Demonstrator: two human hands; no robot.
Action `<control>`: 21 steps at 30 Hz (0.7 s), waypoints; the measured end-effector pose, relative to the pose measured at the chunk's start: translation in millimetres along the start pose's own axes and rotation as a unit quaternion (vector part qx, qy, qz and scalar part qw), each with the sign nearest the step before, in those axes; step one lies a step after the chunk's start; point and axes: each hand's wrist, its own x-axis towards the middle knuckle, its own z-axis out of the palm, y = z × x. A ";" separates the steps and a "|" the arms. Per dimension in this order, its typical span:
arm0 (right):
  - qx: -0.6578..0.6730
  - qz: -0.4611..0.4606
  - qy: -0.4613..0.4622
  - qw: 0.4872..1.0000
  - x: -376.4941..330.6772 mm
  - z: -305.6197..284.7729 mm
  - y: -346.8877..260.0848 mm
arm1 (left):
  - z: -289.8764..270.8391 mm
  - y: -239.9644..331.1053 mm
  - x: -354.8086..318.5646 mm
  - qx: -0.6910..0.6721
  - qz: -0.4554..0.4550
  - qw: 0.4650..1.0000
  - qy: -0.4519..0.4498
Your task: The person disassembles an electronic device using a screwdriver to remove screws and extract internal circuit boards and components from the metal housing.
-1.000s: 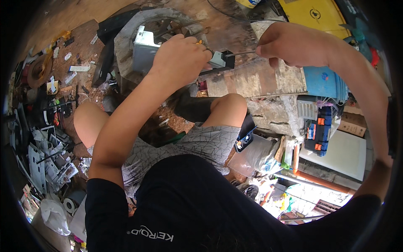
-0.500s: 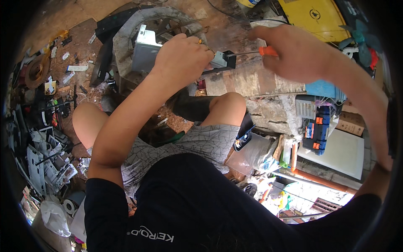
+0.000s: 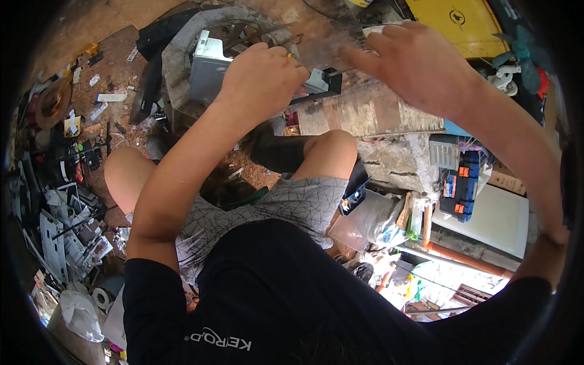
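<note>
My left hand [image 3: 261, 76] is closed over a grey sheet-metal casing [image 3: 207, 78] with a bright flanged corner, in front of me at the top of the view. Beyond its fingertips a small light-grey metal tab [image 3: 317, 81] sticks out, next to a black part [image 3: 334, 83]. To the right, my right hand [image 3: 413, 67] is closed on a screwdriver, with the index finger pointing left. The thin screwdriver shaft [image 3: 347, 72] runs leftward to the black part, while its handle is hidden behind the hand. Whether the tip touches anything, I cannot tell.
A round concrete-like rim [image 3: 173, 67] lies behind the casing, beside a worn wooden surface [image 3: 365, 115]. Scrap metal parts [image 3: 67, 231] heap up at the left. On the right stand a yellow case [image 3: 456, 27], a black-and-orange toolbox [image 3: 465, 185] and a white panel [image 3: 499, 219].
My right hand has turned and shifted slightly up, so the orange screwdriver handle is now covered. The casing has tilted or moved a little; my left hand keeps its hold.
</note>
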 end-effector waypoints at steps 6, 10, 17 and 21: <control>0.319 0.197 -0.005 0.927 -12.3 -2.1 15.8 | -1.3 -1.2 -0.5 0.006 0.000 1.000 0.002; 0.388 0.392 -0.262 0.792 11.8 -28.6 18.8 | -1.6 1.0 0.0 0.009 0.001 1.000 -0.006; 0.077 0.025 -0.005 0.997 -2.9 -8.9 6.5 | -0.4 -0.4 0.8 0.006 0.000 1.000 0.006; 0.275 0.092 0.105 0.951 -8.9 -2.7 9.2 | -4.3 1.6 3.2 0.011 -0.005 1.000 -0.022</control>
